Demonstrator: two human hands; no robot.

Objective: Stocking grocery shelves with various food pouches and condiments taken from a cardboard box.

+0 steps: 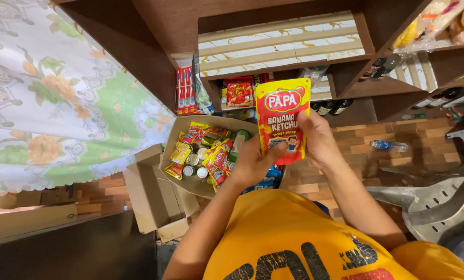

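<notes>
Both hands clamp a red-yellow pouch (283, 120) upright at chest height, left hand (253, 165) gripping low w/ thumb across front, right hand (317, 139) on its side edge, face turned to wearer, above open box (176, 129) of pouches & cans.

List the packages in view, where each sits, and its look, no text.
Sauce pouch: held up in both hands, left hand and right hand; flat, red and yellow.
Small pouches: in the open cardboard box, red and yellow, beside cans.
Snack bag: on the lower shelf, red.
Toothbrush packs: by the shelf wall, upright, red and white.
Plastic bottle: lying on the floor, clear.
</notes>
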